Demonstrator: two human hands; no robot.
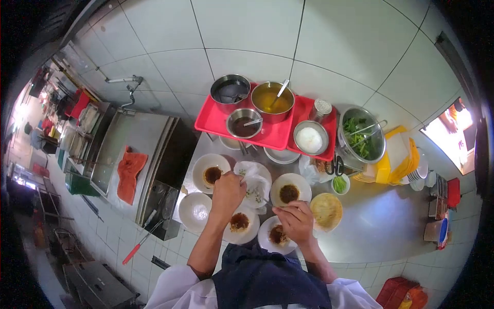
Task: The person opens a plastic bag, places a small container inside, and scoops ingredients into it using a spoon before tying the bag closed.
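My left hand (230, 189) is closed at the left edge of a white plastic bag (260, 185) with chopped green bits on it; what its fingers hold, if anything, is hidden. My right hand (296, 220) has its fingers pinched together above the lower right bowl (267, 239), and I cannot make out anything between them. Dark brown sauce lies in that bowl, in the bowl (199, 181) left of the bag, in the bowl (307, 186) to its right and in the lower middle bowl (247, 236). Another white bowl (193, 211) holds no sauce.
Red trays (206, 121) at the back carry metal pots of dark and yellow liquid and a white-filled bowl (309, 140). Right of them are a metal bowl of greens (362, 136), black scissors (336, 166) and a yellow-filled bowl (326, 211). An orange cloth (132, 175) lies left.
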